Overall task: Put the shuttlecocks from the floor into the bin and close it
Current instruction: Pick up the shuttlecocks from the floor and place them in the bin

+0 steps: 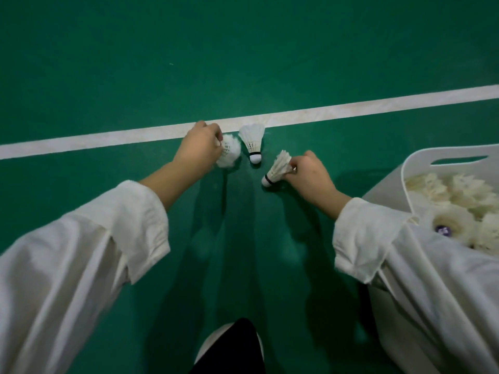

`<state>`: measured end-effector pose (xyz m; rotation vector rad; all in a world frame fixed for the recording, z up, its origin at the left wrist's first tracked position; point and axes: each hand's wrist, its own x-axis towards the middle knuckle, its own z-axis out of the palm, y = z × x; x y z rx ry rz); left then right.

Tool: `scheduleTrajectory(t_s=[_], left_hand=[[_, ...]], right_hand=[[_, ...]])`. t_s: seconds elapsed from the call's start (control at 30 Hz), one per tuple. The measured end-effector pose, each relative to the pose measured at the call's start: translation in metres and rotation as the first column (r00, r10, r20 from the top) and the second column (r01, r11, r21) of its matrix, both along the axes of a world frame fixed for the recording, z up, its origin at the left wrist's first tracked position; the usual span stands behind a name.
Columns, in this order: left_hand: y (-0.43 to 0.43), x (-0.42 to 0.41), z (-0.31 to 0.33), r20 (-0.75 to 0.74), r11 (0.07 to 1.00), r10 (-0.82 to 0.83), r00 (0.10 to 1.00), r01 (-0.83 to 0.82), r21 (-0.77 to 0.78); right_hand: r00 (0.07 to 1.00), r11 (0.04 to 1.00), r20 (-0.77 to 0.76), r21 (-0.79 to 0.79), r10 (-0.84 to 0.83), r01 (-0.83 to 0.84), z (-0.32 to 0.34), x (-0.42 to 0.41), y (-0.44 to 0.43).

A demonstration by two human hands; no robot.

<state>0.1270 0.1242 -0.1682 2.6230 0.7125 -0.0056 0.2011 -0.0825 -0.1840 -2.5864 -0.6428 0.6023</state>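
Three white feather shuttlecocks lie close together on the green floor by a white court line. My left hand (201, 148) grips the left shuttlecock (230, 153) by its feathers. The middle shuttlecock (252, 140) stands free on the floor, cork toward me, between both hands. My right hand (310, 175) pinches the feather skirt of the right shuttlecock (278, 168), whose cork points down to the left. The white bin (421, 163) stands at the right, open, with several shuttlecocks inside; my right sleeve hides its near side. No lid is in view.
The white court line (351, 107) runs across the green floor just beyond the shuttlecocks. My shoe and dark trouser leg (235, 346) show at the bottom centre. Bare green floor stretches beyond the line and to the left.
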Motion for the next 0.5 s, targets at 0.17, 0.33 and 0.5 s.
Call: scheduleTrajectory(t_s=[0.17, 0.33, 0.5], left_hand=[[-0.037, -0.047, -0.012, 0.040, 0.961, 0.116, 0.992, -0.102, -0.258], [-0.053, -0.078, -0.028, -0.272, 0.983, -0.013, 0.962, -0.037, -0.180], [-0.060, -0.085, -0.025, -0.303, 1.000, -0.017, 0.953, 0.010, -0.025]], right_hand=[[0.979, 0.989, 0.163, -0.098, 0.124, -0.109, 0.013, -0.002, -0.012], [0.975, 0.985, 0.147, -0.063, 0.166, -0.158, 0.020, 0.000, -0.015], [0.974, 0.980, 0.110, -0.045, 0.199, -0.195, 0.024, -0.004, -0.016]])
